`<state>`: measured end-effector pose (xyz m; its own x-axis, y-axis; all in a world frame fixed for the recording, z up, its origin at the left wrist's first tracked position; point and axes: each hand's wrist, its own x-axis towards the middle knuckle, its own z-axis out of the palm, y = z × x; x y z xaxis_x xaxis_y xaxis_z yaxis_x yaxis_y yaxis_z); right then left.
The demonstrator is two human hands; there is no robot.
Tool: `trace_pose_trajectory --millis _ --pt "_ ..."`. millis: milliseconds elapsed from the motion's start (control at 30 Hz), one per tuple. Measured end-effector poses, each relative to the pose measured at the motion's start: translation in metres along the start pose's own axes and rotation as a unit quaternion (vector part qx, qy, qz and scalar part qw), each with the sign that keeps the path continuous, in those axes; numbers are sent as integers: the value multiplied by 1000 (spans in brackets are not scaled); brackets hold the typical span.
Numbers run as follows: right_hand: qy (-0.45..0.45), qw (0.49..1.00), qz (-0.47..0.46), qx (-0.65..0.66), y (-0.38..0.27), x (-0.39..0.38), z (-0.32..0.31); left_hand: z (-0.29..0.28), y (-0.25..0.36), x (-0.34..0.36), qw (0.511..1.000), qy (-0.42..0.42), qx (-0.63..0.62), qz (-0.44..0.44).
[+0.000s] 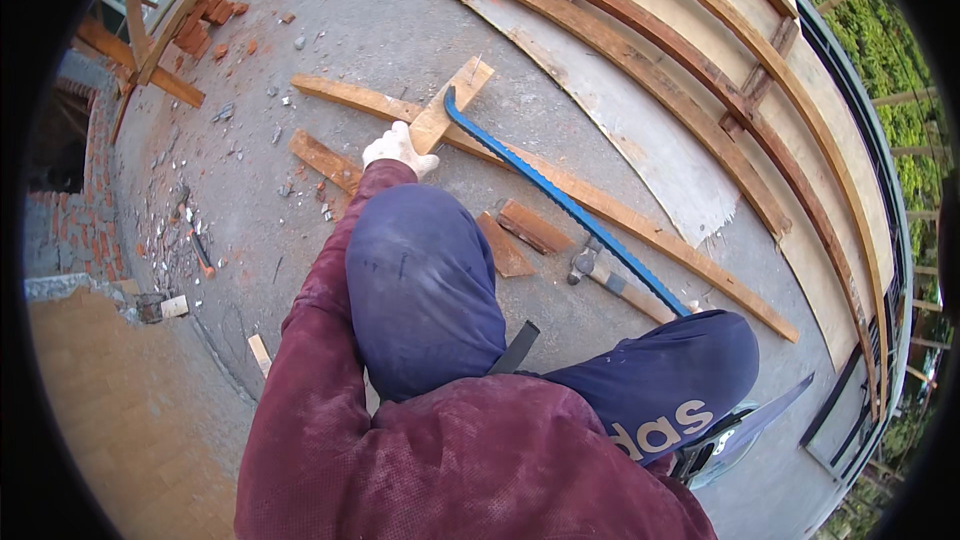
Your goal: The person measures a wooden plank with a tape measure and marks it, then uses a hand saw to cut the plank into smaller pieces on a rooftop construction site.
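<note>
My left hand, pale and seemingly gloved, is closed around the near end of a short wooden board. A nail sticks up from the board's far end. That board lies across a long wooden batten. A blue crowbar slants from the board toward my right knee, its hooked end against the board's right side. Only a sliver of my right hand shows at the crowbar's lower end, closed on it; my knee hides the rest. A hammer with a wooden handle lies below the crowbar.
Short wood offcuts and another wood piece lie near my knees. At right stands a large plywood panel with long timber ribs. Rubble and a second hammer-like tool lie at left, near a brick wall.
</note>
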<state>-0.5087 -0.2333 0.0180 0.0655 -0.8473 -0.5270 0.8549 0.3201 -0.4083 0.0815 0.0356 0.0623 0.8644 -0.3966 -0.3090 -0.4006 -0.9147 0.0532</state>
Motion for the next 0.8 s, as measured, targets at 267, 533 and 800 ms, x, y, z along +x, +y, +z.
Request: trace_pose_trajectory --millis 267,533,800 --pt "-400 894 -172 -105 -134 -134 199 -1 2 -51 985 5 -139 100" --pt "-445 786 -251 -349 -218 -224 286 -5 84 -77 910 -180 51 370" --pt "-463 791 -301 -264 -199 -240 296 58 167 -4 804 25 -17 594"
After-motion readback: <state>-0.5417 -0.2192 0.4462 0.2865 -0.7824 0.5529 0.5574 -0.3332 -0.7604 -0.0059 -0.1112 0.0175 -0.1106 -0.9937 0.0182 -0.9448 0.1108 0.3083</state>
